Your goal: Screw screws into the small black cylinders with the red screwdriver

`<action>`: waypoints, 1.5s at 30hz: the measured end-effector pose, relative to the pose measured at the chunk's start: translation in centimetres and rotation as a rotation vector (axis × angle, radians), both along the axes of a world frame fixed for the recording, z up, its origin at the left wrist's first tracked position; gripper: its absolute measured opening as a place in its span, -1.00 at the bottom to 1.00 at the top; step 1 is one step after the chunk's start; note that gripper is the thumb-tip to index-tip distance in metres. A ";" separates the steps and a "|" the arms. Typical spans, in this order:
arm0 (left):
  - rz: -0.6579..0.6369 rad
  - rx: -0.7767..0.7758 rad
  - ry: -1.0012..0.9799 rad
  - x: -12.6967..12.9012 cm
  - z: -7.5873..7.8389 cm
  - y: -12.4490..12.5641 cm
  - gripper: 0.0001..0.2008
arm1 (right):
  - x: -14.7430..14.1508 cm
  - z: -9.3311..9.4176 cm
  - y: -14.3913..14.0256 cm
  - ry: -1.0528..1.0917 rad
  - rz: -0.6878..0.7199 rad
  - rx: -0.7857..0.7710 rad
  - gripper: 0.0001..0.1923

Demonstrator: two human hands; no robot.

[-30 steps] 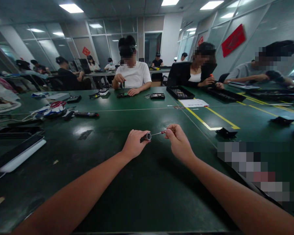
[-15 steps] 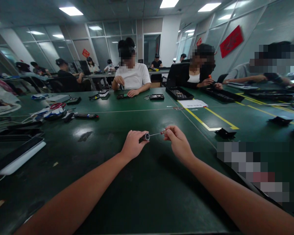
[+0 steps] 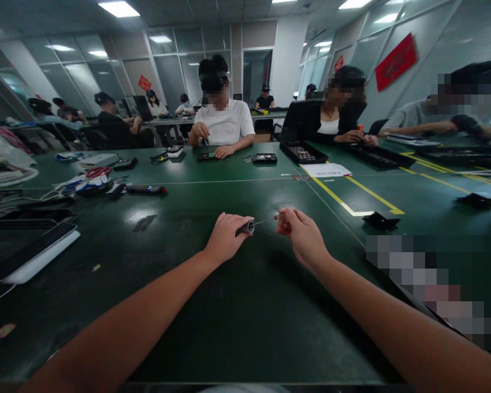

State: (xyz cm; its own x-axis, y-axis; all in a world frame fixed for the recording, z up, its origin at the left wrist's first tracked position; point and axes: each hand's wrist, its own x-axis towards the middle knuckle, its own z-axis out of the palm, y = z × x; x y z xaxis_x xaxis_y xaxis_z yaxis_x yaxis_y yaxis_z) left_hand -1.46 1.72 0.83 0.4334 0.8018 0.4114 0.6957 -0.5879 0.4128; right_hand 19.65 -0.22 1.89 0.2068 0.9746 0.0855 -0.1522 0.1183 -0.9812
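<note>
My left hand [image 3: 226, 237] is closed around a dark cylinder [image 3: 249, 227], a short tube whose open, light-rimmed end faces right. From near that end a thin metal rod [image 3: 264, 221] runs across to my right hand [image 3: 303, 234]. The right thumb and fingers pinch the rod's other end, where a small reddish-brown part shows at the fingertips. Whether the rod reaches inside the tube or only touches its rim, I cannot tell. Both hands are held over the green tabletop [image 3: 229, 327].
A marker-like dark tool [image 3: 146, 189] lies ahead on the left, near red-handled scissors [image 3: 99, 172] and cables. A black-and-white device [image 3: 45, 254] sits at far left. Black brackets [image 3: 381, 220], paper [image 3: 328, 170] and a parts tray [image 3: 301, 153] are to the right. People work opposite.
The view has shifted slightly. My right fingers have curled more around the rod's end, and the rod looks fainter. My left hand still grips the cylinder.
</note>
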 end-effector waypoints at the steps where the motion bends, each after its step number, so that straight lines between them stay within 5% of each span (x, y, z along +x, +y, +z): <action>1: -0.006 0.016 0.023 -0.1 0.1 0.0 -0.67 | 0.2 -0.1 0.2 0.050 0.008 -0.074 -0.67; 3: 0.006 0.021 0.056 -0.3 0.2 0.1 -0.66 | 0.6 -0.3 0.6 0.077 0.001 -0.160 -0.68; 13: 0.045 -0.064 -0.023 -0.5 -0.3 0.6 -0.68 | 0.2 -0.5 0.4 -0.087 -0.143 0.012 -0.73; 21: 0.060 -0.160 -0.258 0.3 1.7 0.4 -0.59 | 0.9 1.0 0.4 0.019 -0.239 0.092 -0.78; 25: 0.122 -0.352 -0.315 1.1 2.6 1.4 -0.70 | 1.1 1.4 0.1 -0.018 -0.261 0.172 -0.75; 28: 0.141 -0.393 -0.221 1.9 2.9 2.2 -0.80 | 1.1 1.5 0.1 -0.032 -0.270 0.216 -0.71; 38: -0.055 -0.321 0.329 5.2 2.0 5.3 -0.62 | 1.2 2.0 -0.1 -0.019 -0.271 0.232 -0.72; 45: -0.001 -0.327 0.340 5.2 1.7 6.1 -0.76 | 1.1 1.5 -0.1 -0.017 -0.206 0.223 -0.71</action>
